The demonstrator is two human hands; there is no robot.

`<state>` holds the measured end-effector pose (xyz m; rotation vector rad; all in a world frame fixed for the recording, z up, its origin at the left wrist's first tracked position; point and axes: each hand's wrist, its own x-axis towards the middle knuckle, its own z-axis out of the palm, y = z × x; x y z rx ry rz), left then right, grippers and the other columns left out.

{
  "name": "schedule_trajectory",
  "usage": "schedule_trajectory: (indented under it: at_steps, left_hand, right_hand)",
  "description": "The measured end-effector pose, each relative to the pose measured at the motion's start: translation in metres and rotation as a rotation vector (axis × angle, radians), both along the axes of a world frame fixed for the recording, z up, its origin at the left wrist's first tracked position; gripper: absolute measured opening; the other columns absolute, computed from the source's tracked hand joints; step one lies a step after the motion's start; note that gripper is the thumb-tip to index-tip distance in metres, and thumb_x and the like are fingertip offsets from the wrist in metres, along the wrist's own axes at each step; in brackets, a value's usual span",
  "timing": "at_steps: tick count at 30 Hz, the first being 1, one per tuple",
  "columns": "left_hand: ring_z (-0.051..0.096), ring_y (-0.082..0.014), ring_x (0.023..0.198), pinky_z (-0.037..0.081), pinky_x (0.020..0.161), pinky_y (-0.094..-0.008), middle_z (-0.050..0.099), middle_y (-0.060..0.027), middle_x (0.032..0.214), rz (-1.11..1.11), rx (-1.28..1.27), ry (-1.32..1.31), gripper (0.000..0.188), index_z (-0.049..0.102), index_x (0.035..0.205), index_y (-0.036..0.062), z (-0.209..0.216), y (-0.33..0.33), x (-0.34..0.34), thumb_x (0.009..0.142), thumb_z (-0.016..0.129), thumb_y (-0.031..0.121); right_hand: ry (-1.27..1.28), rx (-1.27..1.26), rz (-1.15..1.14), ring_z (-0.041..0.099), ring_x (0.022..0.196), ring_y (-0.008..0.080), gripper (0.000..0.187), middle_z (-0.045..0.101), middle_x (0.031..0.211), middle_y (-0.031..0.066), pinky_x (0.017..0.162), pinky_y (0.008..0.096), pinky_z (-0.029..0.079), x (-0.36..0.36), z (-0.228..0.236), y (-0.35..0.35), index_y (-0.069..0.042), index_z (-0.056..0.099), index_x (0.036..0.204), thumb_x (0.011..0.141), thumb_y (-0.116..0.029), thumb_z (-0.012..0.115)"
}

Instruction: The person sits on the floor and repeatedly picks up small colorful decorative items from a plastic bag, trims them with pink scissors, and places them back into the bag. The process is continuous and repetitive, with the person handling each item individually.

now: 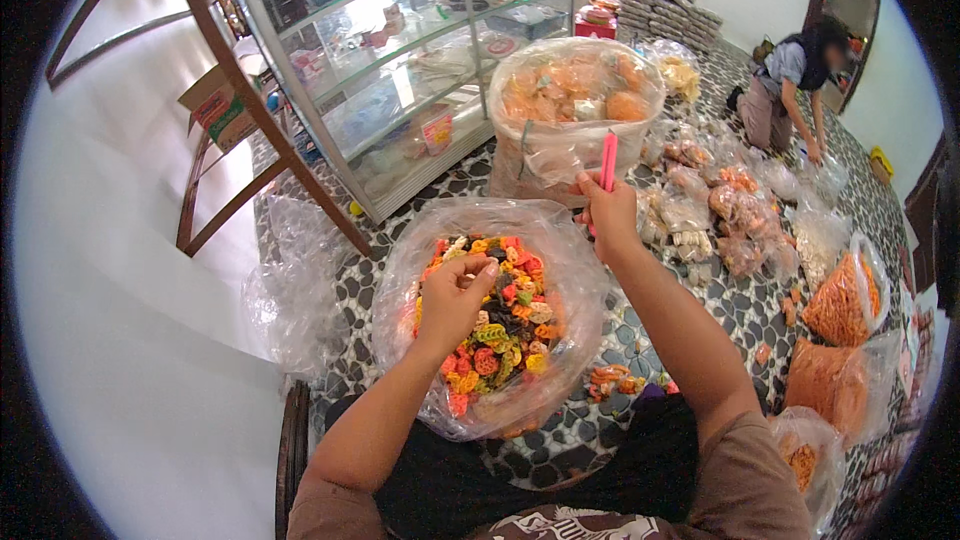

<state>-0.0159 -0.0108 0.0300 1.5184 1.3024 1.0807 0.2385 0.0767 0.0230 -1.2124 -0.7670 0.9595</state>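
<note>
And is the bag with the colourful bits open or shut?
Open: the clear bag has its mouth spread wide, and the colourful bits show inside it, with the left hand above them.

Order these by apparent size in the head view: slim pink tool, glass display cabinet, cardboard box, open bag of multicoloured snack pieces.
1. Glass display cabinet
2. Open bag of multicoloured snack pieces
3. Cardboard box
4. Slim pink tool

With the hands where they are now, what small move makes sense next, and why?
Probably lower the left hand to the colourful crackers: it is over the open clear plastic bag that holds them, while the right hand is occupied with a slim pink tool. Whether the left fingertips pinch anything is unclear.
</note>
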Motion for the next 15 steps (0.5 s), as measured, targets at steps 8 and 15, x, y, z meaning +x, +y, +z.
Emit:
schedule_trajectory:
  at_steps: [8, 15]
  left_hand:
    - [0.065, -0.0169, 0.071, 0.052, 0.065, -0.0311, 0.071, -0.0109, 0.086, -0.055, 0.311, 0.211, 0.019, 0.076, 0.099, 0.0002, -0.005, 0.001, 0.025, 0.091, 0.075, 0.017]
    - [0.068, -0.0232, 0.077, 0.054, 0.073, -0.0345, 0.071, -0.0132, 0.091, -0.124, 0.446, 0.365, 0.015, 0.074, 0.098, 0.0008, -0.014, 0.005, 0.042, 0.09, 0.075, 0.013]
  right_hand:
    - [0.404, -0.336, -0.194, 0.046, 0.047, 0.0154, 0.014, 0.07, 0.089, 0.0104, 0.041, 0.0335, 0.038, 0.037, -0.161, 0.036, -0.006, 0.064, 0.108, 0.097, -0.014, 0.064]
    - [0.265, -0.402, -0.277, 0.064, 0.074, 0.0185, 0.022, 0.073, 0.092, 0.0088, 0.063, 0.0335, 0.052, 0.045, -0.286, -0.012, -0.008, 0.072, 0.11, 0.095, -0.024, 0.07]
